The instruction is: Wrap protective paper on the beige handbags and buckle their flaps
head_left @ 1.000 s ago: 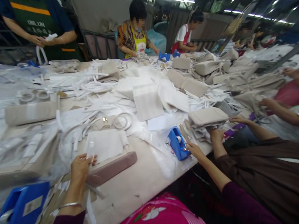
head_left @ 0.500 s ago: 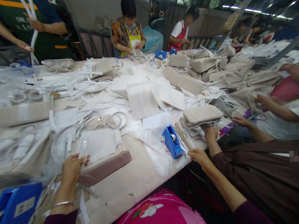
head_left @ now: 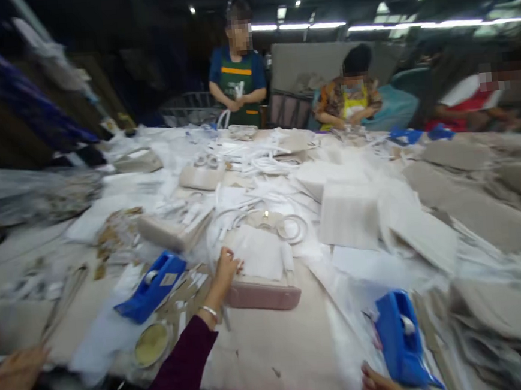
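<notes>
A bag [head_left: 265,295] with a mauve base lies on the table, a white sheet [head_left: 258,252] over its upper part and a wrapped ring-shaped strap [head_left: 292,228] beyond it. At the bag's left edge, the bent fingers of my left hand [head_left: 226,267] are closed on it. My right hand [head_left: 380,385] is low at the frame's bottom, just left of a blue tape dispenser [head_left: 400,337]. Its fingers are curled together, and anything between them is too blurred to tell.
A second blue dispenser [head_left: 153,287] and a round tub [head_left: 152,344] lie left of my left arm. Another person's hand [head_left: 20,379] is at the lower left. White foam sheets [head_left: 350,215] and beige bags [head_left: 506,311] crowd the right side. People stand across the table.
The view has swung left, so the bag and dispensers appear farther right. My right hand has come away from the dispenser's lower end to its left side. My left hand stays at the bag.
</notes>
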A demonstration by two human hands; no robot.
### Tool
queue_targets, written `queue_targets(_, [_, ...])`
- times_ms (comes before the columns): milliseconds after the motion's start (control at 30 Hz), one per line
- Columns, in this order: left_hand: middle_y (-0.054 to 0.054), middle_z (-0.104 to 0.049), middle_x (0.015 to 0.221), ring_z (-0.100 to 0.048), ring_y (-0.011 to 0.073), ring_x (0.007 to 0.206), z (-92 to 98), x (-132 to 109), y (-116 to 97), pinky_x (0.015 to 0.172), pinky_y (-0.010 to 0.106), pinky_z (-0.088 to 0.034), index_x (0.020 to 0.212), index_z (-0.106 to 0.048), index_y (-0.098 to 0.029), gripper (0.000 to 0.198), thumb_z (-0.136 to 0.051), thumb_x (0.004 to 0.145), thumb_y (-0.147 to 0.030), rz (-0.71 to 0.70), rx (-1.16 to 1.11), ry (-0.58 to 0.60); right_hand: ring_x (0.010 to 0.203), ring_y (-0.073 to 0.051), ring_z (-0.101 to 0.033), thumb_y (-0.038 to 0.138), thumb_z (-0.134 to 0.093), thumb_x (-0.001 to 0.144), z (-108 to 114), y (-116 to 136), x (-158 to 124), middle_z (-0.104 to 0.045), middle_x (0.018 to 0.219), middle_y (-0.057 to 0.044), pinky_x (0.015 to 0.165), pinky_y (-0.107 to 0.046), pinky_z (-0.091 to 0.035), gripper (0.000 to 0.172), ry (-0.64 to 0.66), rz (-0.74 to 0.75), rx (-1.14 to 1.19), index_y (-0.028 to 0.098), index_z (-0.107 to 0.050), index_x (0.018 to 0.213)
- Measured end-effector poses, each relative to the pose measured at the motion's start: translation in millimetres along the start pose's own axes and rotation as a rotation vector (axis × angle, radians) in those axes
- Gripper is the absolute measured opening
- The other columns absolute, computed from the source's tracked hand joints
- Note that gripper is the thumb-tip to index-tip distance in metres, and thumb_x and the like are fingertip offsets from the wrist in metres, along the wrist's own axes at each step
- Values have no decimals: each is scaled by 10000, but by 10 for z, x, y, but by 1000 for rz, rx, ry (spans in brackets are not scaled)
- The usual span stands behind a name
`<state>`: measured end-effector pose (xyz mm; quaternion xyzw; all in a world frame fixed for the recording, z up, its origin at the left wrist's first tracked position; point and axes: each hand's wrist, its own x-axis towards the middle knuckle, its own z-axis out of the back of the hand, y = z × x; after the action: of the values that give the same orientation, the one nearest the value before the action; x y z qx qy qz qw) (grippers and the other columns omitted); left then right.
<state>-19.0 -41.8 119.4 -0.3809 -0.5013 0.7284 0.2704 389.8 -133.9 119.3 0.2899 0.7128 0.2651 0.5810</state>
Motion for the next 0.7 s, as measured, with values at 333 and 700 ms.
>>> queue_targets(333, [-113,-450,531,-510,76,427,65,-83,129,432,147,-318,1297,-295,-228,635,-527,718,-107,-131,83,12,457,-105,-426,406,-624,655,-3014,840,1292,-531,475,21,513,-247,-319,253,279,473,-435,163,-608,587])
queue_targets(700, [-36,-572,627,-528,105,544,84,-69,166,535,195,-383,1024,-549,-203,284,-471,763,-122,-232,186,17,526,-163,-563,330,-492,699,-3056,746,1610,-640,524,-28,540,-253,-369,246,108,509,-982,186,-643,567])
